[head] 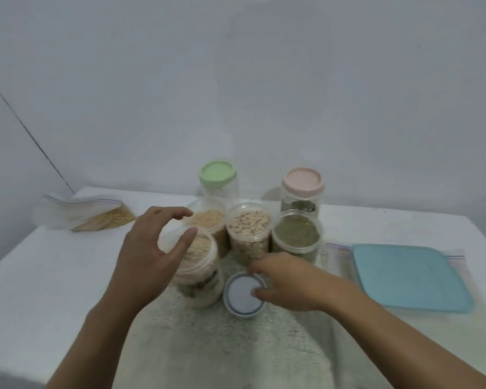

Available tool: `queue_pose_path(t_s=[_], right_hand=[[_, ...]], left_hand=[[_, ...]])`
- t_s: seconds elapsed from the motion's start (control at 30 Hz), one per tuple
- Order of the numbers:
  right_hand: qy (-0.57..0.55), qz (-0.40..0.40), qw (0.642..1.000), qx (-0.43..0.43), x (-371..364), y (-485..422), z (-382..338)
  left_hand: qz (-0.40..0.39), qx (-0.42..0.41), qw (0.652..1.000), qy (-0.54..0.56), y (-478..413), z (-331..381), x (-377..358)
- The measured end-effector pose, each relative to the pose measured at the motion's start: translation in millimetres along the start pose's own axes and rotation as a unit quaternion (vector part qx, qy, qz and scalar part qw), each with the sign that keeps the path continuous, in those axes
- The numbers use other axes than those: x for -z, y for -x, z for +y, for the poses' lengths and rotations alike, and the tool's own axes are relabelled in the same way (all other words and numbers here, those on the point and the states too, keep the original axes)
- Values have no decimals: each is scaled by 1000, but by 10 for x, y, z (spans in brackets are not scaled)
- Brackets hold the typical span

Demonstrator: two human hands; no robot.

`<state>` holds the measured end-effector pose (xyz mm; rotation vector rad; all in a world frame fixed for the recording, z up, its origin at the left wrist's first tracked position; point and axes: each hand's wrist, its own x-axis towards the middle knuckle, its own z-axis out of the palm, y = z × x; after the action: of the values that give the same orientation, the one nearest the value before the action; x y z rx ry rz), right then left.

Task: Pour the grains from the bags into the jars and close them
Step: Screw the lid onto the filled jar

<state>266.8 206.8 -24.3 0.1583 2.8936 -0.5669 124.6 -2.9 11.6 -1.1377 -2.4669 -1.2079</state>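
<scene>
An open jar of pale grains (198, 272) stands at the table's middle front. My left hand (149, 248) hovers over its left rim, fingers spread and curved, holding nothing. Just to the jar's right a grey-blue round lid (240, 297) lies flat on the cloth, and my right hand (289, 282) pinches its right edge. Behind stand three more open jars: tan grains (208, 220), mixed beige grains (249, 231), green grains (296, 235). A zip bag with yellow grains (107, 217) lies at the back left.
A green-lidded jar (219, 178) and a pink-lidded jar (303, 189) stand against the wall. A flat blue square lid (407, 276) lies at the right on empty zip bags (337, 256). The white-covered table (40, 276) ends at left and right.
</scene>
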Motion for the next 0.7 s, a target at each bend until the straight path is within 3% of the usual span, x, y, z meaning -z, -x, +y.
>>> queue_pose_path(t_s=[0.13, 0.4, 0.7], right_hand=[[71, -60, 993, -67, -267, -312, -254], [82, -26, 979, -184, -617, -608, -515], [115, 29, 963, -241, -401, -532, -692]], left_hand=[[-101, 49, 991, 76, -44, -419, 52], [-258, 34, 932, 253, -63, -798, -112], [-246, 38, 890, 381, -15, -946, -347]])
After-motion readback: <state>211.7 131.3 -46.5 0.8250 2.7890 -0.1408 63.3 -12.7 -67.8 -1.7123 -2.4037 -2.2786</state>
